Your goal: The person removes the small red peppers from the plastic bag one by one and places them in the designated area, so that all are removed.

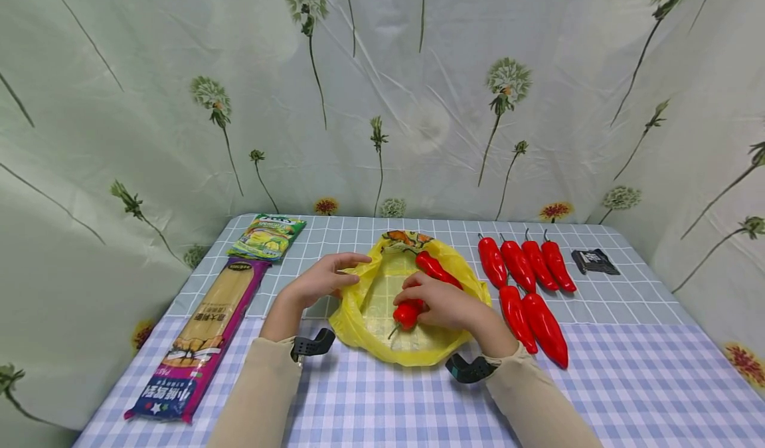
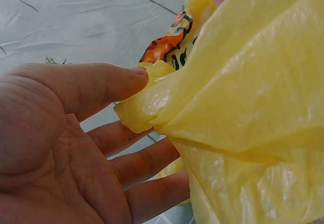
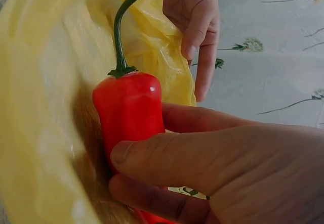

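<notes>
A yellow plastic bag (image 1: 382,348) lies with its mouth spread wide on the table. My left hand (image 1: 325,279) is at its left rim, pinching the thin plastic edge between thumb and fingers in the left wrist view. Inside the bag's mouth, my right hand (image 1: 439,302) grips a red chili pepper (image 3: 131,107) with a green stem, thumb on one side and fingers on the other. That pepper's stem points toward the near left in the head view; its far end is hidden by the hand. Another red pepper (image 1: 435,267) lies behind it in the bag.
Several red peppers (image 1: 544,325) lie in two rows right of the bag, beside a small black packet (image 1: 594,262). A long pasta package (image 1: 206,328) and a green-yellow packet (image 1: 267,237) lie at left. A floral curtain (image 1: 382,89) hangs behind the table.
</notes>
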`<state>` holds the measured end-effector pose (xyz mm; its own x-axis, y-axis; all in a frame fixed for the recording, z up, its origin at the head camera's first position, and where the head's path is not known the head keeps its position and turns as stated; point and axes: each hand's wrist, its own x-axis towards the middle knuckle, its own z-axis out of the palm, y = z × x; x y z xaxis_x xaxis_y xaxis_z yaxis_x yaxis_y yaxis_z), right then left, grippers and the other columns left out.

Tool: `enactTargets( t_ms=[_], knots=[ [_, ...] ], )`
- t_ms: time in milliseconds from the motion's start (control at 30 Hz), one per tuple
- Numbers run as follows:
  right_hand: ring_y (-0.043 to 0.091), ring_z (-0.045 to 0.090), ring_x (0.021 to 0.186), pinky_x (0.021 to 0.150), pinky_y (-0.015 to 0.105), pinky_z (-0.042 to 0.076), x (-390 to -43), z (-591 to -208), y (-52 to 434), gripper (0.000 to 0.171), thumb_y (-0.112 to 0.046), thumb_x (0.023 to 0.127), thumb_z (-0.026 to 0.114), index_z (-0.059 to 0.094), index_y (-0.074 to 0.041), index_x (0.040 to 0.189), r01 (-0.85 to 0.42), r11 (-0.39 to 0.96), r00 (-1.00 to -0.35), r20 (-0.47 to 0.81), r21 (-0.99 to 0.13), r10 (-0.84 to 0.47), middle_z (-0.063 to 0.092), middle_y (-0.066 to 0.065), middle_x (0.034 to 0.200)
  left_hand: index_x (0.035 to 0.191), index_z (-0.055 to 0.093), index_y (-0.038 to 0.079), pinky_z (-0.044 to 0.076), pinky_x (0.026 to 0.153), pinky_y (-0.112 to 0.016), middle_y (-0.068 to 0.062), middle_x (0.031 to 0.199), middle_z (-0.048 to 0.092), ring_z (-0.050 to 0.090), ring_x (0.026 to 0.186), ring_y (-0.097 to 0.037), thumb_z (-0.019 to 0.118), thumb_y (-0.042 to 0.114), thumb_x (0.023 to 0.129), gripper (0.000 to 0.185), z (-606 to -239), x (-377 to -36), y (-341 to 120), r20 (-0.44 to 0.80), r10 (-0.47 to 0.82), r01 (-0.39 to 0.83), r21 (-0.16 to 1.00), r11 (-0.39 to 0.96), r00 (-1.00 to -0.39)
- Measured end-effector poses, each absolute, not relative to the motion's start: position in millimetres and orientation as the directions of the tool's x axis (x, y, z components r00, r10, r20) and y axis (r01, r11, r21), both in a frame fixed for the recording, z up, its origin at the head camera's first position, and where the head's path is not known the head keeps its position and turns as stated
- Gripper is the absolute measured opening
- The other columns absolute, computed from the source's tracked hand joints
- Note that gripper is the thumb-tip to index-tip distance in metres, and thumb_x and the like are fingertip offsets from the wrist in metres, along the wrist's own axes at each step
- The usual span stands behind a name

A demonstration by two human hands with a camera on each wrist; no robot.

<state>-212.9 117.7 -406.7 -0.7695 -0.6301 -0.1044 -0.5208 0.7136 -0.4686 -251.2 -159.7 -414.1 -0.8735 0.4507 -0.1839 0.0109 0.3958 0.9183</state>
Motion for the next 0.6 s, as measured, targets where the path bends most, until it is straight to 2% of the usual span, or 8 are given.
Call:
enactTargets(
  t_ms=[267, 400, 600],
  knots=[
    [0.017, 0.057, 0.115, 0.104, 0.04, 0.052, -212, -404, 116, 0.039, -0.008, 0.084, 0.077, 0.067, -0.023, 0.119, -0.524, 0.713, -0.78, -0.075, -0.466, -0.621, 0.061, -0.004, 0.127, 0.142, 0.055, 0.016, 0.061, 0.078, -0.033, -0.015, 0.152, 0.047, 0.061, 0.11, -0.023, 0.056, 0.012, 0.1, 0.042, -414, -251, -160, -0.182, 0.453, 0.013, 0.919, 0.394, -0.873],
    [0.012, 0.057, 0.107, 0.1, 0.036, 0.053, -211, -399, 116, 0.039, -0.01, 0.084, 0.078, 0.064, -0.025, 0.118, -0.508, 0.712, -0.8, -0.041, -0.484, -0.599, 0.064, -0.009, 0.115, 0.142, 0.055, 0.016, 0.06, 0.077, -0.033, -0.016, 0.152, 0.046, 0.061, 0.11, -0.023, 0.056, 0.012, 0.1, 0.042, -414, -251, -160, -0.185, 0.451, 0.008, 0.92, 0.393, -0.873],
    [0.013, 0.06, 0.102, 0.092, 0.034, 0.056, -206, -385, 121, 0.041, -0.017, 0.086, 0.078, 0.062, -0.021, 0.123, -0.522, 0.676, -0.807, 0.045, -0.521, -0.588, 0.065, -0.006, 0.114, 0.142, 0.055, 0.017, 0.061, 0.078, -0.034, -0.015, 0.152, 0.046, 0.06, 0.112, -0.024, 0.056, 0.014, 0.1, 0.042, -415, -252, -161, -0.186, 0.448, 0.011, 0.916, 0.401, -0.874]
  ],
)
